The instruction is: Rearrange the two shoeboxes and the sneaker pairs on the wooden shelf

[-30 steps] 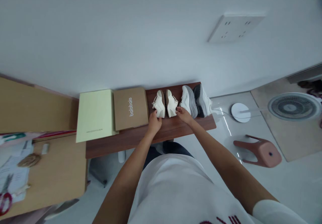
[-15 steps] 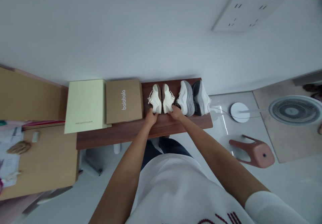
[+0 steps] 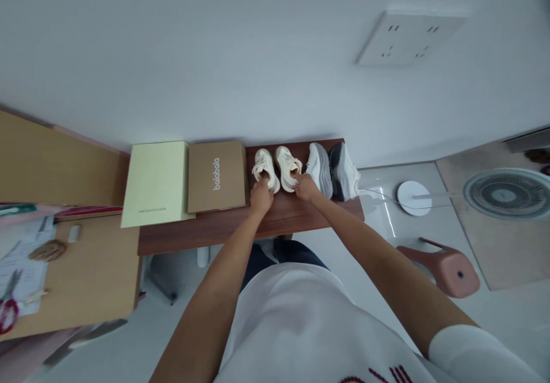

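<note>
While you lean over the narrow wooden tabletop (image 3: pixel 296 214), both your hands are at a pair of cream shoes. Your left hand (image 3: pixel 261 195) is closed on the heel end of the left cream shoe (image 3: pixel 262 159), its fingers at the opening. Your right hand (image 3: pixel 306 188) is closed on the heel end of the right cream shoe (image 3: pixel 284 161), fingers bent against the back of it; its exact grip is partly hidden. Both cream shoes are on the tabletop side by side, near each other, with toes toward the wall (image 3: pixel 258 56) and openings facing you.

Just to the left of them sits a brown box (image 3: pixel 218 175) with white lettering, and beside that a pale green box (image 3: pixel 155 182). To the right of your right hand are a white and grey shoe (image 3: pixel 319 171) and a white and black shoe (image 3: pixel 345 172), close together near the tabletop's end. Beyond that end, you have a fan (image 3: pixel 503 195) and a pink stool (image 3: pixel 459 274) on the floor (image 3: pixel 387 182).
</note>
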Demonstrator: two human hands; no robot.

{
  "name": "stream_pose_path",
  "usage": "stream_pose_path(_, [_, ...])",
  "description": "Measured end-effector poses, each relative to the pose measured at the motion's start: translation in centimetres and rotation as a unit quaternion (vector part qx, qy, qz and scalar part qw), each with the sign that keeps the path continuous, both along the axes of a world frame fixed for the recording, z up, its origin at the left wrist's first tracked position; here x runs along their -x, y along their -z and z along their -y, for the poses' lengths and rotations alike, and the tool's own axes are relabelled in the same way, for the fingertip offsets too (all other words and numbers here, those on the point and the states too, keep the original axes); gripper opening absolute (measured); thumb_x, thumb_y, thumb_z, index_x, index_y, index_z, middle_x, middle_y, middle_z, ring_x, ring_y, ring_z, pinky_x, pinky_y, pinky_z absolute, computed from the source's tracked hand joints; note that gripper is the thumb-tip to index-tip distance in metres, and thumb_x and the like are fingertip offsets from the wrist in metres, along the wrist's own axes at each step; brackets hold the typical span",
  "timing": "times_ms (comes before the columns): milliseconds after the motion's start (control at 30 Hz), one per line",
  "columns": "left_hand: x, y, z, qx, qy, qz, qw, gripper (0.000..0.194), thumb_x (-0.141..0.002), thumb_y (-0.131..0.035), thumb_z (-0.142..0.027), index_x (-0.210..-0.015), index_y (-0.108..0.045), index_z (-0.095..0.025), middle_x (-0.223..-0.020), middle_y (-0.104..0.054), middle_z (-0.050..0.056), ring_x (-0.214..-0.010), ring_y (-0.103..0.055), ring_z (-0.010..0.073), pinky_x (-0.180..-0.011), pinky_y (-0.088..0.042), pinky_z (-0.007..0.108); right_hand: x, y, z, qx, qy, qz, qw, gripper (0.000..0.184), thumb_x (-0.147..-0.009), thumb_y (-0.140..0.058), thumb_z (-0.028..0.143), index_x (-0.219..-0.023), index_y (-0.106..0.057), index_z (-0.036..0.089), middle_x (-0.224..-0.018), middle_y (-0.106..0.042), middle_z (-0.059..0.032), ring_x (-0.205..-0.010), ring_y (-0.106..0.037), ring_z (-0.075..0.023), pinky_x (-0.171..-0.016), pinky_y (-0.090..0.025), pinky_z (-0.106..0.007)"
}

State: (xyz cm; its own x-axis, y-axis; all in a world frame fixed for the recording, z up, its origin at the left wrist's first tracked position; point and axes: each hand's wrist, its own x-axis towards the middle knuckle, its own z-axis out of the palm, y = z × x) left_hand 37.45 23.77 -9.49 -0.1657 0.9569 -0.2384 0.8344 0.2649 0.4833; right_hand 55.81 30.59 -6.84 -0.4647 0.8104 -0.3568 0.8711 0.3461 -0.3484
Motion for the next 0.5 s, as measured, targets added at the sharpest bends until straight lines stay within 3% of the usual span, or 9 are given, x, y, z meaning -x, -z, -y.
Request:
stream_pose_path(233, [-0.5, -1.9, -1.1, 0.021, 0.065, -0.116, 0.991, 0.041, -0.097, -0.045, -0.014, -0.138, -0.049, -0.015, -0.128, -0.065, 0.017, -0.125, -0.055, 0.0292, -0.098, -0.045, 0.039, 1.7, -2.1, 0.3, -0.072, -0.086, 0.061, 0.992, 0.041, -0.096, -0.050, 0.018, -0.136, -0.054, 0.008, -0.134, -0.061, -0.0228, -0.124, -0.051, -0.0331, -0.100, -0.043, -0.043])
stream_pose_path(500, [-0.6, -1.3, -0.5, 0.021, 0.079, -0.172, 0.982, 0.040, -0.100, -0.027, -0.010, -0.121, -0.061, -0.013, -0.118, -0.067, 0.018, -0.120, -0.057, 0.0274, -0.098, -0.046, 0.038, 3.3, -0.3, 0.6, -0.091, -0.105, 0.094, 0.986, 0.036, -0.097, -0.039, 0.009, -0.125, -0.060, 0.006, -0.130, -0.063, -0.0231, -0.124, -0.050, -0.0328, -0.094, -0.044, -0.042])
